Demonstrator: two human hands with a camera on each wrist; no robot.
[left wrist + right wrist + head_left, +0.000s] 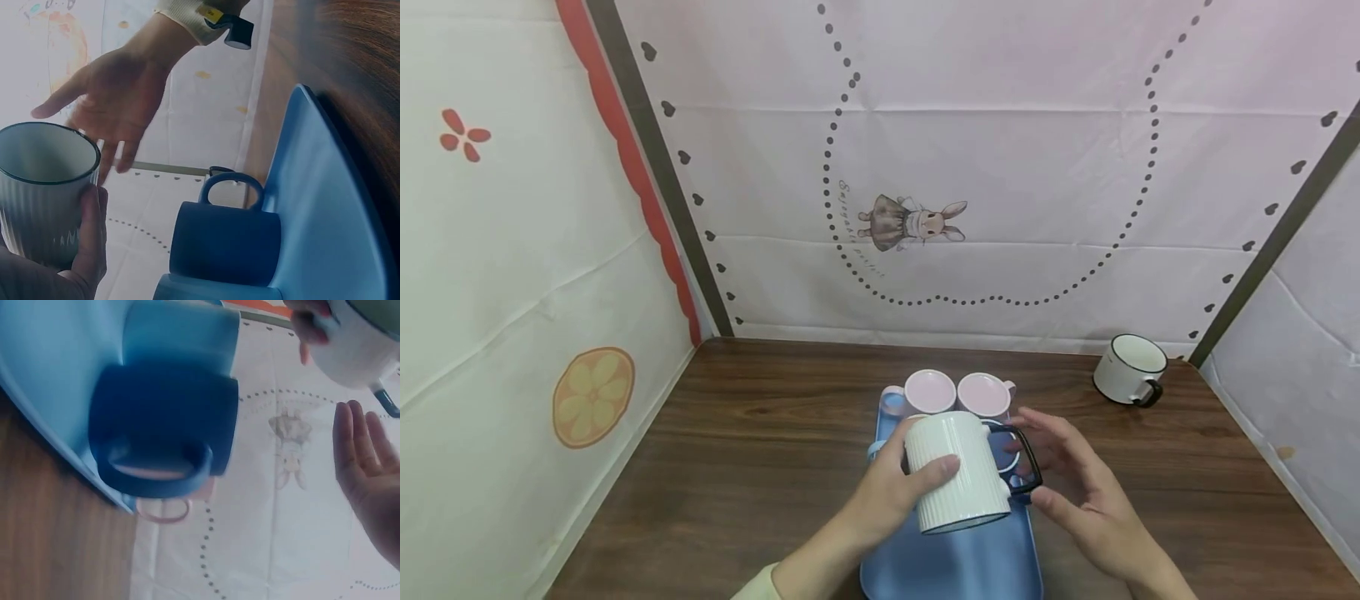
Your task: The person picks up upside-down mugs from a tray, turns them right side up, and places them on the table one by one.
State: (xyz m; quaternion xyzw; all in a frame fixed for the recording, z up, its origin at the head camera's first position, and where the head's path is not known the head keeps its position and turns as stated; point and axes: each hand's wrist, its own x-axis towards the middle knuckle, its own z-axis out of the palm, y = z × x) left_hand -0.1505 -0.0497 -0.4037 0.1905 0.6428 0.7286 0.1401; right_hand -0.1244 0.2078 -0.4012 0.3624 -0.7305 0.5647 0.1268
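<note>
Low in the middle of the head view, the left hand [891, 483] is gripping a white ribbed mug [972, 492], its thumb pressing across the ribbed wall. That mug is tilting, with its dark-trimmed rim facing the lower edge of the frame, and it is hanging above the blue tray [955, 571] without resting on it. Just to the right, the right hand [1086, 504] is holding nothing: its fingers are spreading loosely beside the black handle [1031, 458], and the right wrist view is showing a gap between fingertips and handle.

As far as the pictures are showing, the work seems to be well along. Four mugs are already occupying the upper part of the tray in the head view: the left pink mug [930, 392] and the right pink mug [983, 393] are standing side by side at its top end, and nearer the frame's centre the light blue mug [212, 289] and the dark blue mug [225, 244] are sitting next to each other, partly hiding behind the held one. Two others are apparently remaining: the ribbed one, not yet set down, and a white black-rimmed mug [1116, 379], which is standing upright on the wooden table [760, 458] at the frame's right, well apart from the tray.
</note>
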